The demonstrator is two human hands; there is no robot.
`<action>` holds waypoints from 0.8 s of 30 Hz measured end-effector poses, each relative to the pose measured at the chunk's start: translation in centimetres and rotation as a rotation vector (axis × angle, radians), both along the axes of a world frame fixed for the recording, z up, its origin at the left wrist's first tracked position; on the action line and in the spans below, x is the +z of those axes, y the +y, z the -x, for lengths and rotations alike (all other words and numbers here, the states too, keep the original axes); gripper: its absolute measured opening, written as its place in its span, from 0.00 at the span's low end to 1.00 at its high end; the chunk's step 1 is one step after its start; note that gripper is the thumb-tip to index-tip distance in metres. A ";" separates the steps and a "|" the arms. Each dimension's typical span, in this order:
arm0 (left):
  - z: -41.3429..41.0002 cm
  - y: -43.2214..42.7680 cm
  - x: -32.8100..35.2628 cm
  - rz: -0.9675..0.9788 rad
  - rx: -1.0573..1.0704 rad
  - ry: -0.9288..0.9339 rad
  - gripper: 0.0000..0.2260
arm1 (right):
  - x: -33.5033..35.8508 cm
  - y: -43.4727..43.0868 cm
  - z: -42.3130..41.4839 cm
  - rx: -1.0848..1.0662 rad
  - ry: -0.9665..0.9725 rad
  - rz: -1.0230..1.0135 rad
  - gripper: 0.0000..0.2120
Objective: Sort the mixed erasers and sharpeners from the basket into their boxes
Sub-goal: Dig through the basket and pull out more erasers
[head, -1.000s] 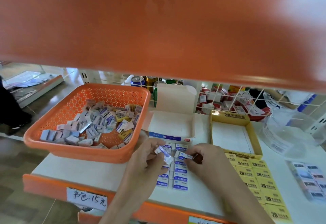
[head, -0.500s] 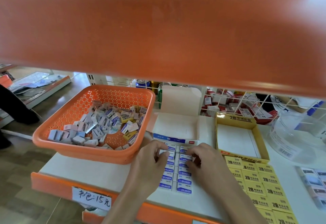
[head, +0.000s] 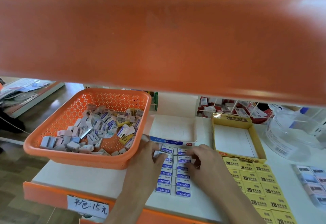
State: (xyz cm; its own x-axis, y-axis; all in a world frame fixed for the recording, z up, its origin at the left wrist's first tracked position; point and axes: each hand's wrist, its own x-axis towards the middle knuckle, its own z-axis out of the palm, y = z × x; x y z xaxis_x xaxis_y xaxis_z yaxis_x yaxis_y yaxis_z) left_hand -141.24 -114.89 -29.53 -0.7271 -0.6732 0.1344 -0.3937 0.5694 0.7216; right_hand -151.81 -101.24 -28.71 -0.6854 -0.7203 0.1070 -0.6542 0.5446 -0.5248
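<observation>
Presently left hand [head: 149, 156] pinches an eraser [head: 157, 153]; grip of right hand [head: 202, 163] unclear.

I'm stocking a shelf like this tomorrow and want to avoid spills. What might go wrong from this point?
1. The orange basket seems to overhang the left edge of the shelf. The left hand, pinching a blue eraser, is right beside its corner, so a bump might tip it.
2. The ERASER rows lie loose outside the white box, near the front edge. The right hand, resting on them, might skew them or push some off.
</observation>
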 end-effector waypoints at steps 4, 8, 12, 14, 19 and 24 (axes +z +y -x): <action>0.0 0.0 -0.3 0.031 -0.022 -0.004 0.10 | 0.1 0.0 -0.1 0.024 -0.017 0.038 0.15; 0.2 -0.3 -0.7 0.021 -0.089 -0.013 0.13 | 0.5 -0.3 0.0 0.079 -0.007 0.006 0.17; 0.3 -0.7 -0.9 0.052 -0.145 -0.043 0.20 | 1.0 -0.4 -0.1 0.069 0.016 -0.018 0.14; 0.4 -1.0 -1.0 0.061 -0.139 -0.040 0.18 | 0.9 -0.4 -0.1 0.055 0.022 -0.018 0.14; 0.5 -1.1 -0.8 0.017 -0.114 -0.041 0.16 | 0.5 -0.6 0.2 0.065 0.027 -0.012 0.13; 0.6 -1.2 -0.8 -0.015 -0.104 -0.049 0.17 | 0.2 -0.7 0.5 0.082 0.040 -0.028 0.13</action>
